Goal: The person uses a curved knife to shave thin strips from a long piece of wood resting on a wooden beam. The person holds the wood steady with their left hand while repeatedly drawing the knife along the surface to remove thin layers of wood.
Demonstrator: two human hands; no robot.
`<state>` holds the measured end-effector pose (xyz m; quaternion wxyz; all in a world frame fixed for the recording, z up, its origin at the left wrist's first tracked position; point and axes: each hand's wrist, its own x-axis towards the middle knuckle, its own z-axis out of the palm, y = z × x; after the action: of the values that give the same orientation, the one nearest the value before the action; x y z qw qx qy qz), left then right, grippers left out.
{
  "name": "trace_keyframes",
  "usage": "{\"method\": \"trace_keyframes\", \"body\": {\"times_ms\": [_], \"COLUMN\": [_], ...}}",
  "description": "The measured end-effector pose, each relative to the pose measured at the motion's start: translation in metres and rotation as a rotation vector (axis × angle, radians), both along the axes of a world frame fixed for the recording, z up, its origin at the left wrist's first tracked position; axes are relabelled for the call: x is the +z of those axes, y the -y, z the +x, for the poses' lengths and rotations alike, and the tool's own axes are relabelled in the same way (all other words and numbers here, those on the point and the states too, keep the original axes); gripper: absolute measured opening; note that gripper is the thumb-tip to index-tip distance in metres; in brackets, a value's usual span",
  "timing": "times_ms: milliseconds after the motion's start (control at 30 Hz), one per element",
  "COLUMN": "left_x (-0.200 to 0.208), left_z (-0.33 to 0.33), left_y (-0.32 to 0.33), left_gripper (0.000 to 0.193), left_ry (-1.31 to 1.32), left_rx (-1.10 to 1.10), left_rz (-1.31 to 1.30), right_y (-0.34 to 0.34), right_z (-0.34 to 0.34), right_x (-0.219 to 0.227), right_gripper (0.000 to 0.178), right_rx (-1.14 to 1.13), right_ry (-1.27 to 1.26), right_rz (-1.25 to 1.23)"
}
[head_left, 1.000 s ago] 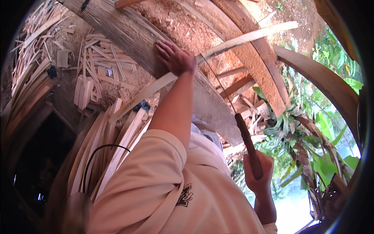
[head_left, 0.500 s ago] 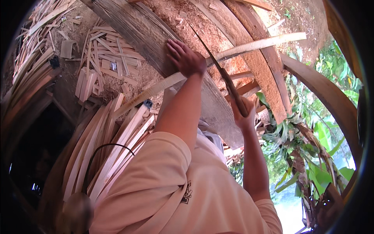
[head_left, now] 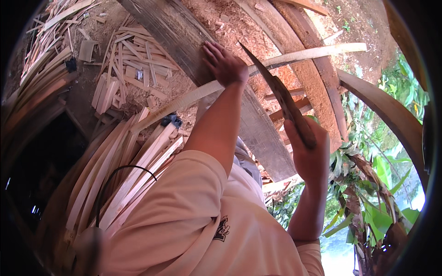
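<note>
**Pale strip (head_left: 317, 53) braced, saw (head_left: 282, 94) gripped**

Head view: at upper centre, the left hand (head_left: 225, 65) lies flattened, fingers extended, across strip and plank counter (head_left: 262, 129), apparently to keep the strip steady. Right of centre, the right hand (head_left: 313, 158) is wrapped round the saw, tip toward upper left.

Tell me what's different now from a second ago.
The right hand moved forward, away from the body, then drew back slightly, so the long-bladed hand tool now shows farther past the curved wooden strip. Nothing was taken hold of or let go. The left hand stayed on the weathered plank.
</note>
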<state>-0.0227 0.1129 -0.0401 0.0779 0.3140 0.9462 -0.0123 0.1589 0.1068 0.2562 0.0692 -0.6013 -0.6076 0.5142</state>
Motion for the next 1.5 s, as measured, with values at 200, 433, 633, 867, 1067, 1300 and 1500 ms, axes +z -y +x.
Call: {"method": "trace_keyframes", "body": {"times_ms": [200,433,633,867,1067,1300,1500], "left_x": [0.007,0.000,-0.003,0.002,-0.002,0.003,0.001], "left_z": [0.002,-0.010,-0.015,-0.009,-0.010,-0.009,-0.010], "left_y": [0.002,0.022,0.015,0.013,0.014,0.011,0.011], "left_gripper": [0.089,0.085,0.079,0.082,0.085,0.085,0.085], "left_ry": [0.018,0.095,-0.029,-0.076,-0.052,-0.075,-0.063], "left_rx": [-0.021,-0.115,-0.082,-0.070,-0.063,-0.075,-0.066], "left_rz": [0.058,0.413,0.324,0.227,0.234,0.184,0.227], "right_y": [0.034,0.036,0.018,0.026,0.030,0.039,0.039], "right_z": [0.016,0.020,-0.011,-0.002,-0.006,-0.006,-0.004], "right_x": [0.001,-0.110,-0.181,-0.228,-0.213,-0.212,-0.217], "right_gripper": [0.028,0.025,0.023,0.026,0.027,0.028,0.025], "right_rx": [-0.065,-0.059,-0.093,-0.042,-0.012,-0.049,-0.047], "right_ry": [-0.118,-0.247,-0.339,-0.390,-0.399,-0.408,-0.435], "right_rz": [0.085,0.213,0.164,0.259,0.254,0.213,0.253]}}
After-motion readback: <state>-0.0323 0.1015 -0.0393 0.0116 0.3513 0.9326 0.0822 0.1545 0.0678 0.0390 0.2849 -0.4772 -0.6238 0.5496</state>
